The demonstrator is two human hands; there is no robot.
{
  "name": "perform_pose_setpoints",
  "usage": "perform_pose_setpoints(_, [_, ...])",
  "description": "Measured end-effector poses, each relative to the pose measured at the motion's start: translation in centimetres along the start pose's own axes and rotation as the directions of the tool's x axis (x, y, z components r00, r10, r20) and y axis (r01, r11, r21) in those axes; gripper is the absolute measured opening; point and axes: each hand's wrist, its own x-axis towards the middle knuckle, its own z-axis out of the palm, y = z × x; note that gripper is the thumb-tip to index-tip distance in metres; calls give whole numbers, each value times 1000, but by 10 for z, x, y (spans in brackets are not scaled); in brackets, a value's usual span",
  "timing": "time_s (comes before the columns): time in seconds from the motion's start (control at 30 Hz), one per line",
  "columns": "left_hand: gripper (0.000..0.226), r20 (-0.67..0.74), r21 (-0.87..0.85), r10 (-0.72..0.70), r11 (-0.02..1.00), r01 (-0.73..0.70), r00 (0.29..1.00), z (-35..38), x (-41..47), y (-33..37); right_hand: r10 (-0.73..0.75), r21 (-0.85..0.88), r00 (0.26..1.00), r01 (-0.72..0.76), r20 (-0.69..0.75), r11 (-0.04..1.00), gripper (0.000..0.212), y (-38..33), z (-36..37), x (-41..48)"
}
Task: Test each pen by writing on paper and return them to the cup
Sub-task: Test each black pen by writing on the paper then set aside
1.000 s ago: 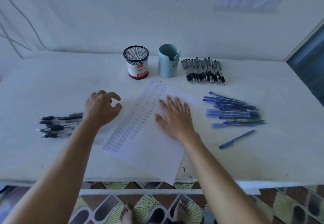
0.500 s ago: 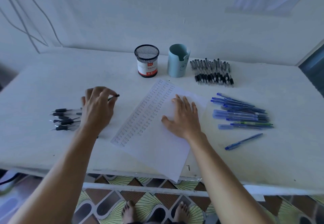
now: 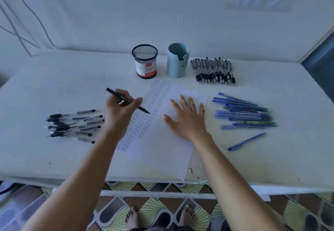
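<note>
- Left hand (image 3: 119, 112) pinches a black pen (image 3: 126, 100), tip over the paper (image 3: 166, 151), contact unclear.
- Right hand (image 3: 188, 120) spread flat, pinning the paper.
- Columns of "Test" already written.
- No pens show above the mesh cup (image 3: 145, 62) or the blue cup (image 3: 178, 60).
- Black pen pile (image 3: 72, 124) and blue pen pile (image 3: 244, 115) lie on the table (image 3: 72, 158); returning probably mostly left.

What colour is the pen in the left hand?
The pen is black, end to tip; the head view shows it best, held in the left hand.

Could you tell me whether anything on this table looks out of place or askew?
The paper lies skewed, its near corner at the table edge, and one blue pen lies apart from the blue pile.
</note>
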Motion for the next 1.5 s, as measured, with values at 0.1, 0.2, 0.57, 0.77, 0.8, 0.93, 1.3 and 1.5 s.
perform_pose_setpoints(0.1, [20, 25, -21, -50, 999, 50, 998, 3, 1, -11, 8, -9, 1000, -8, 6, 1000, 73, 0, -3, 6])
perform_pose_setpoints(0.2, [10, 94, -80, -103, 991, 110, 990, 6, 1, -18, 26, -14, 1000, -26, 8, 1000, 74, 0, -6, 14])
perform_pose_setpoints(0.57, [28, 59, 356, -60, 934, 35, 996, -4, 4, -20, 14, 7, 1000, -14, -24, 1000, 74, 3, -5, 29])
perform_pose_setpoints(0.77, [21, 107, 477, -7, 878, -45, 994, -11, 7, -25, 17, 15, 999, -17, -37, 1000, 74, 3, -3, 29])
perform_pose_setpoints(0.8, [20, 107, 483, -1, 874, -51, 994, -11, 6, -25, 17, 17, 999, -16, -40, 1000, 74, 3, -3, 29])
perform_pose_setpoints(0.93, [19, 131, 499, 9, 863, -74, 991, -13, 7, -27, 18, 17, 999, -18, -41, 1000, 74, 4, -3, 30])
perform_pose_setpoints(1.3, [24, 152, 472, 3, 878, -75, 988, -11, 6, -25, 18, 13, 998, -18, -54, 1000, 73, 3, -3, 30])
perform_pose_setpoints(1.5, [25, 154, 484, 2, 872, -77, 988, -9, 5, -25, 20, 10, 999, -19, -51, 1000, 74, 3, -3, 31])
